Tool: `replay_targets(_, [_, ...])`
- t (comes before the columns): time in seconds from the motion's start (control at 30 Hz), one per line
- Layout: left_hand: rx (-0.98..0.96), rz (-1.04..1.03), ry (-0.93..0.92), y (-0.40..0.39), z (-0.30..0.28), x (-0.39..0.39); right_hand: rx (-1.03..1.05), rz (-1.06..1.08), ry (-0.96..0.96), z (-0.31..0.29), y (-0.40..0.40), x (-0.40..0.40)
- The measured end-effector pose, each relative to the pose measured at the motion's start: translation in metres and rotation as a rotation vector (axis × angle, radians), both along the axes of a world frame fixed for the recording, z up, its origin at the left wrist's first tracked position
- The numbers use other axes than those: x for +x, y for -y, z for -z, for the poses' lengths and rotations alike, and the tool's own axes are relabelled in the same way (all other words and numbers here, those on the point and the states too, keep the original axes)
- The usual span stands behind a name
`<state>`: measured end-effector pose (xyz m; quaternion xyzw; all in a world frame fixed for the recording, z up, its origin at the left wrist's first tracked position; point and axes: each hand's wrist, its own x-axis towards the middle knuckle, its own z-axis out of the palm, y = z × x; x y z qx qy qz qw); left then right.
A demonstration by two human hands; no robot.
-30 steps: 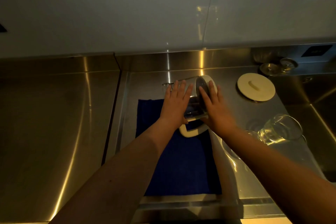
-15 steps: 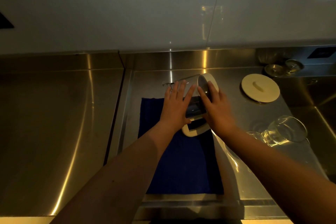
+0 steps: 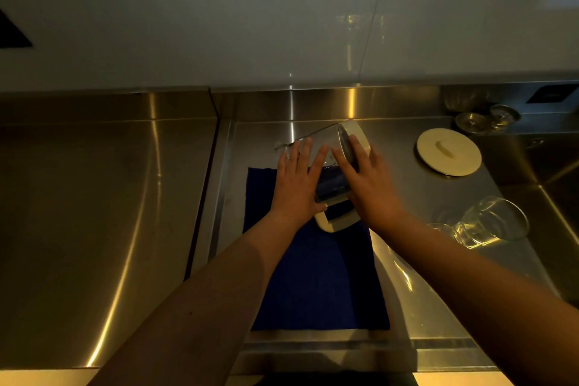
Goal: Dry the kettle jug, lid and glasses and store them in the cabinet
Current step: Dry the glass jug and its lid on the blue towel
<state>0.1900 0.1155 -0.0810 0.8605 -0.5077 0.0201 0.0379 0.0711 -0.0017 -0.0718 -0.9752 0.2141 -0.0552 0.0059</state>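
The glass kettle jug (image 3: 329, 178) with a cream base and handle lies on its side at the far end of a dark blue cloth (image 3: 316, 276). My left hand (image 3: 297, 185) lies flat on its left side, fingers straight. My right hand (image 3: 366, 185) presses flat against its right side near the base. The cream round lid (image 3: 448, 151) rests on the steel counter to the right. A clear glass (image 3: 492, 222) lies on its side further right and nearer.
The steel counter (image 3: 94, 213) stretches left with a seam beside the cloth. Small glass pieces (image 3: 487, 119) stand at the back right against the backsplash. A sink basin (image 3: 557, 185) drops away at the far right. White cabinet fronts (image 3: 219, 16) hang above.
Both hands stay flat on the jug; the jug has rolled slightly on the cloth, and my view has shifted a little.
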Motion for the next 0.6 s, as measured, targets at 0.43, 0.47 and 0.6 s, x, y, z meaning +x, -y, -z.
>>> replay_targets(0.43, [0.007,0.003,0.005,-0.0034,0.0001,0.0011,0.009,0.008,0.006,-0.0004,-0.0035,0.0003])
replay_targets(0.47, [0.004,0.003,0.003,-0.0036,0.0003,0.0013,0.005,0.011,0.005,-0.0002,-0.0037,0.0005])
replay_targets(0.6, [-0.004,0.0,-0.006,-0.0044,0.001,0.0018,0.004,0.024,0.005,0.0018,-0.0045,0.0028])
